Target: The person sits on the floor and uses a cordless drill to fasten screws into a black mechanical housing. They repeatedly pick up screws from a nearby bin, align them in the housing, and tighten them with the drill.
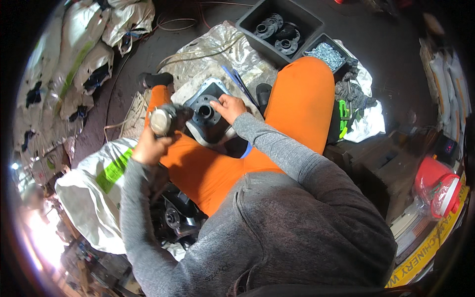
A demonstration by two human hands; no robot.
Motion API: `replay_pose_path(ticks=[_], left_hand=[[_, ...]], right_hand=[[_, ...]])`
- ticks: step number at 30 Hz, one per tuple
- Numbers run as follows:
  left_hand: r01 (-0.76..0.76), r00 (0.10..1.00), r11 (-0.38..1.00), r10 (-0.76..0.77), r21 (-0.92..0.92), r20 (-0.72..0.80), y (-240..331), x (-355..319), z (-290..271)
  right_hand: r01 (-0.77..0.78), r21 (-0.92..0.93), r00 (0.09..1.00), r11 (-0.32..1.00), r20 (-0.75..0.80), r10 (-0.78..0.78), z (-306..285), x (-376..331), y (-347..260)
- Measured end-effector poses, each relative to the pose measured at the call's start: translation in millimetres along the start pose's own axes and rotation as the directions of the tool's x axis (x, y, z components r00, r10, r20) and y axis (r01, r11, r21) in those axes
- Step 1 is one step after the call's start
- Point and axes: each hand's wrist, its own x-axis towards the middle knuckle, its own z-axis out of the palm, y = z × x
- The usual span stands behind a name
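My left hand [151,145] is wrapped round a dark hand-held power tool [161,121] with a round silver-coloured end; its exact kind is unclear. The tool's dark front points at a round dark metal flange [198,105] with a raised central hub and holes round it. This flange sits over a grey, open-topped housing [213,85] between my legs. My right hand [231,108] has its fingers pinched together at the flange's right rim. Anything between those fingertips is hidden.
Ahead, a grey bin [247,37] holds several flanges, beside a smaller bin of bolts [324,53]. A blue-handled tool [230,75] lies past the housing. Dark gloves [363,96] are at right. White sacks [86,193] crowd the left; a hose [173,62] crosses the ground sheet.
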Motion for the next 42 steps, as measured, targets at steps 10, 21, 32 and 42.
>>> replay_pose_path(ticks=[10,21,32,42], left_hand=[[-0.557,0.733,0.783,0.62,0.275,-0.281,-10,-73,-18],[-0.313,0.946,0.947,0.304,-0.069,-0.117,-51,-113,63],[-0.404,0.9,0.91,0.414,0.095,-0.137,-44,-107,66],[-0.314,0.943,0.948,0.306,-0.05,-0.131,-39,-108,70]], right_hand=[[-0.367,0.708,0.913,0.603,0.151,0.379,-28,-6,0],[-0.632,0.775,0.77,-0.011,0.627,-0.117,-43,-52,-19],[-0.634,0.769,0.773,-0.074,0.632,-0.055,-38,-59,-32],[-0.599,0.785,0.79,-0.159,0.612,0.041,-30,-70,-29]])
